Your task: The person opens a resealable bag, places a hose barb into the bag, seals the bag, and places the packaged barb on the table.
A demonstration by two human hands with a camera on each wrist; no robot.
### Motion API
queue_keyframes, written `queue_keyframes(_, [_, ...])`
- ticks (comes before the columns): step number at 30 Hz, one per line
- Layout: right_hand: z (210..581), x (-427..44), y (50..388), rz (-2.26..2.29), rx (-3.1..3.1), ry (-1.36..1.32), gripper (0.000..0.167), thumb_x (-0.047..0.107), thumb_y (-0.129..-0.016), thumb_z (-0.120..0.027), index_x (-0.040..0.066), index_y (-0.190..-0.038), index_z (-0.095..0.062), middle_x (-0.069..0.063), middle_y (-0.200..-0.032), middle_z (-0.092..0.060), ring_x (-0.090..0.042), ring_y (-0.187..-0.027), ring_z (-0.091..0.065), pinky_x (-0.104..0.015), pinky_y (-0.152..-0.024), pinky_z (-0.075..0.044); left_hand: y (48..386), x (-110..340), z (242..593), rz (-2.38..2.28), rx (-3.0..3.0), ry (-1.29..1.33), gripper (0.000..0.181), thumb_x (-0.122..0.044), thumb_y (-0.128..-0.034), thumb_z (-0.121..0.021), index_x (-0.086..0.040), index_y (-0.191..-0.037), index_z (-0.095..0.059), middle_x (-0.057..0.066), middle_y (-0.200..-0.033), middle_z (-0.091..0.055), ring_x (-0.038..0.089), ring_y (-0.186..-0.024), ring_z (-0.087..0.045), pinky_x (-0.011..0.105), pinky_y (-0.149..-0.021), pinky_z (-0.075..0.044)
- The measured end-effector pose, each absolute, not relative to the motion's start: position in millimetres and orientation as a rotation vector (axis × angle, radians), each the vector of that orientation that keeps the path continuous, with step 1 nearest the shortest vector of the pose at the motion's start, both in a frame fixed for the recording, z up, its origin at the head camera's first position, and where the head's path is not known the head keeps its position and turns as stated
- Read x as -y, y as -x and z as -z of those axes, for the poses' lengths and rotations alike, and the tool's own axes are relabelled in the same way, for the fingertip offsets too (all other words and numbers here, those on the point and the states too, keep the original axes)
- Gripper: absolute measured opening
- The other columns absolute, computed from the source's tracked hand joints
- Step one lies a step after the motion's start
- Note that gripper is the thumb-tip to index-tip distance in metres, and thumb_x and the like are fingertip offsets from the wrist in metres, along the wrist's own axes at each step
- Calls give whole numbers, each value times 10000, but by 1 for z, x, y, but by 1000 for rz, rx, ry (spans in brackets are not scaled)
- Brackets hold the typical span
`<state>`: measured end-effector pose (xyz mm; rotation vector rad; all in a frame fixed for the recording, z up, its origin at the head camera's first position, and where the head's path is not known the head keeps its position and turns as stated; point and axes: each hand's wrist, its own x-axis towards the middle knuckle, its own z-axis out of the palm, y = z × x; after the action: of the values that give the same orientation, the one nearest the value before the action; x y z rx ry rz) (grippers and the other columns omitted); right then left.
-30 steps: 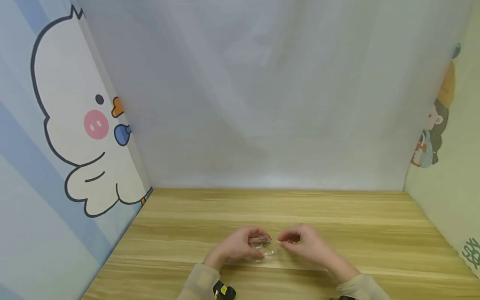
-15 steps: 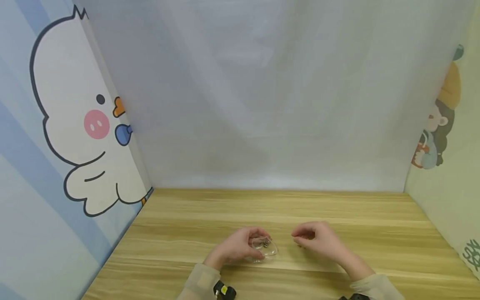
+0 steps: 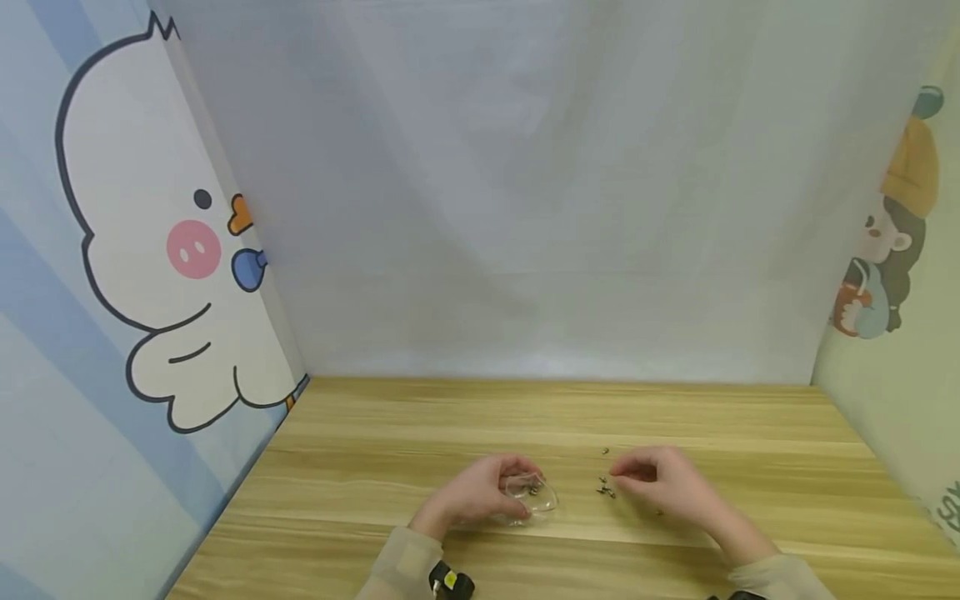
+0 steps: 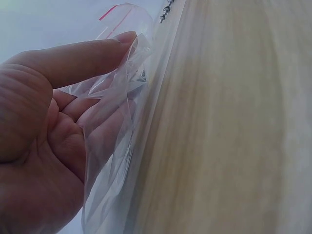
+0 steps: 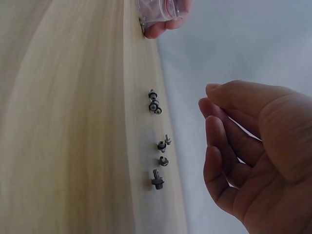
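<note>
My left hand [image 3: 480, 492] holds a clear zip-top plastic bag [image 4: 109, 131] with a red line along its mouth, thumb on one side and fingers behind. A few small metal fittings [image 3: 534, 489] show through the plastic. To the right, my right hand [image 3: 667, 487] hovers over the table with fingers loosely bent and thumb tip near the index finger. Nothing shows between those fingertips. Just left of them lies a cluster of fittings [image 3: 606, 488] with dark collars. The right wrist view shows several fittings [image 5: 157, 180] scattered in a line beside the hand.
One fitting [image 3: 605, 451] lies apart, farther back on the wood-grain table [image 3: 420, 417]. Another small fitting [image 3: 659, 512] sits beneath the right wrist. A pale backdrop [image 3: 555, 208] rises behind the table, with printed cartoon panels on both sides.
My right hand has moved right, away from the bag, exposing the fittings on the table that it covered before. The left hand and the bag have stayed almost still.
</note>
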<state>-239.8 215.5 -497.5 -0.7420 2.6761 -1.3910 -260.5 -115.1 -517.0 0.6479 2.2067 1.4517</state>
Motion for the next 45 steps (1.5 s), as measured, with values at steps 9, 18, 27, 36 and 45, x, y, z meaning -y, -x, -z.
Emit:
queue_keyframes(9, [500, -230, 236, 1320, -2726, 684, 162, 167, -953, -809, 59, -1074, -804, -26, -1066, -788, -121, -954, -723, -275, -854, -608, 262, 115, 520, -1469, -2191, -652, 562, 62, -804, -865, -114, -1306, -682, -10, -1257, -728, 162, -1208, -674, 272, -1042, -536])
queue_keyframes(18, [506, -244, 237, 1307, -2733, 663, 127, 162, -950, -809, 83, -1051, -806, -3, -1043, -785, -92, -932, -712, -266, -845, -603, 264, 116, 522, -1470, -2189, -665, 565, 65, -797, -869, -111, -1302, -685, -13, -1251, -728, 154, -1202, -672, 279, -1045, -536])
queue_keyframes(27, [513, -259, 241, 1280, -2669, 749, 107, 149, -951, -810, 83, -1035, -810, 7, -1026, -786, -45, -896, -689, -254, -794, -599, 263, 116, 520, -1459, -2198, -654, 560, 55, -805, -871, -122, -1303, -685, -34, -1258, -724, 145, -1227, -662, 294, -1081, -517])
queue_keyframes(36, [517, -270, 242, 1242, -2617, 783, 109, 129, -943, -809, 82, -1040, -803, 34, -1001, -778, -38, -887, -682, -251, -793, -590, 263, 116, 520, -1444, -2220, -634, 561, 48, -800, -876, -156, -1290, -695, -69, -1237, -725, 123, -1208, -666, 282, -1071, -520])
queue_keyframes(45, [517, -276, 242, 1242, -2551, 806, 143, 121, -937, -817, 56, -1063, -792, 7, -971, -776, -49, -854, -685, -253, -757, -594, 262, 115, 519, -1446, -2220, -624, 552, 50, -801, -881, -155, -1280, -699, -61, -1232, -724, 127, -1201, -669, 262, -1034, -538])
